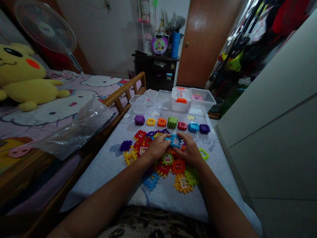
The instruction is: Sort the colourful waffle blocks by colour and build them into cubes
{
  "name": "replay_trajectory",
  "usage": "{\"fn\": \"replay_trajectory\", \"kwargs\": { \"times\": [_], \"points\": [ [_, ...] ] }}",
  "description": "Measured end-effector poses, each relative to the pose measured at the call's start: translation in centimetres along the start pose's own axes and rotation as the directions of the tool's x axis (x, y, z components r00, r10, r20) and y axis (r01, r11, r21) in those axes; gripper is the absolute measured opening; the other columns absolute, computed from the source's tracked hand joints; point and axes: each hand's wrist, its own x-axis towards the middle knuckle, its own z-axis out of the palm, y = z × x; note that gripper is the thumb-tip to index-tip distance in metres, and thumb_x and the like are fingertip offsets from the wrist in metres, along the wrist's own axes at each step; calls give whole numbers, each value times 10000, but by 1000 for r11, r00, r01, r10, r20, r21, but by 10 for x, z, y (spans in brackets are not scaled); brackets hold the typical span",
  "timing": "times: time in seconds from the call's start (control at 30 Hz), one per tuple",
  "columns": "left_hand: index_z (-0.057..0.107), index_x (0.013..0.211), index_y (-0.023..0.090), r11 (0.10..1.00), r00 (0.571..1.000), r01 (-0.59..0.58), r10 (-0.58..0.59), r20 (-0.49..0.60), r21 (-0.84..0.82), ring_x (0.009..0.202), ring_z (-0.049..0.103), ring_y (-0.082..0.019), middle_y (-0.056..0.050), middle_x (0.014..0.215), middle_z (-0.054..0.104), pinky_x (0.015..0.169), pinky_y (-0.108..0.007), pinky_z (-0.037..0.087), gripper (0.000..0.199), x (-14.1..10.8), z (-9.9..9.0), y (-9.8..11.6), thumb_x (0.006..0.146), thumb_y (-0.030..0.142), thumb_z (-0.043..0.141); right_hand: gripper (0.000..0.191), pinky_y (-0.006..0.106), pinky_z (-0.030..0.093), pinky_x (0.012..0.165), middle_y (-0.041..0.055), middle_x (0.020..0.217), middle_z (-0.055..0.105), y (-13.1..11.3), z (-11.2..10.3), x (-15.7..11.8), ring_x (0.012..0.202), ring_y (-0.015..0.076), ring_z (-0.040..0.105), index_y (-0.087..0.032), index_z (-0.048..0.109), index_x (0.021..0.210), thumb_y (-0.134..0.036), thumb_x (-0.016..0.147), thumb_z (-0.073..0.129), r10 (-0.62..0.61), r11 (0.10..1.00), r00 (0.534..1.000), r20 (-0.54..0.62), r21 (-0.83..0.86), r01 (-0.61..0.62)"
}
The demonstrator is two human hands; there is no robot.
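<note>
A blue toothed building block (175,141) with a white window piece in it is held above a mixed pile. My left hand (159,145) pinches its left side, thumb on top. On the right side, my right hand (189,148) grips the same block with thumb and fingers. Below and around them lie loose toothed blocks, among them a green one (167,159), an orange one (183,183) and a blue one (151,181). Beyond the hands runs a row of stacked blocks sorted by colour, from a purple stack (139,120) to a dark violet stack (204,128).
Clear plastic boxes (138,104) and a lidded box with orange clips (181,99) stand at the table's far end. A wooden bed rail (123,91) borders the left side, with a plastic bag (84,129) over it. A white cabinet (277,132) is close on the right.
</note>
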Motion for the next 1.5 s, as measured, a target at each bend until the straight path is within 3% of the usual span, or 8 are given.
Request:
{"fn": "replay_trajectory", "kwargs": {
  "times": [0.17,0.3,0.43,0.53,0.67,0.9,1.5],
  "points": [
    [590,1297,167,950,996,-76,88,-27,303,879,705,-217,-81,983,748,821,-349,545,425,-13,-18,12,905,298,491,503,482,429,1056,129,1240,621,13,-7,0,1191,301,552,-207,582,1255,-231,757,651,77,991,997,-25,-110,-79],
    [609,1276,195,879,962,-114,214,-169,463,987,702,-232,-78,1087,745,901,-358,535,417,-19,-56,11,896,337,514,480,513,428,1012,151,1211,620,32,-15,-3,1173,345,535,-195,605,1229,-281,760,661,205,938,979,-5,-285,-198],
    [658,1190,178,780,914,1,253,-317,626,1072,674,-267,-92,1180,720,1001,-395,494,400,-16,-101,-7,849,355,543,470,517,424,958,146,1201,624,42,-15,-7,1129,356,533,-218,610,1224,-329,771,672,294,878,955,36,-404,-255],
    [676,1142,162,769,893,71,235,-385,635,1116,654,-285,-108,1208,706,1036,-407,472,409,-12,-127,-28,836,394,533,460,503,420,934,139,1198,627,43,-13,-8,1102,351,536,-220,609,1230,-358,794,658,331,852,942,59,-446,-272],
    [683,1104,137,775,875,123,210,-436,620,1164,621,-307,-151,1230,686,1068,-431,439,467,-9,-149,-56,843,479,502,445,498,415,929,150,1196,628,42,-11,-8,1091,350,535,-199,615,1226,-377,819,639,338,849,938,74,-454,-270],
    [690,1053,152,815,881,179,116,-459,551,1075,649,-280,-127,1156,708,1011,-401,482,491,-9,-159,-77,820,538,495,471,513,410,945,143,1203,619,43,-10,-8,1104,347,527,-212,604,1254,-350,804,633,329,859,942,71,-436,-267],
    [692,1032,145,779,895,93,207,-394,620,1076,636,-266,-136,1129,693,1024,-372,467,479,-6,-161,-92,849,518,453,496,493,404,968,168,1307,594,39,-9,-1,1168,356,527,-174,594,1286,-354,824,610,380,844,914,142,-457,-280]
  ]
}}
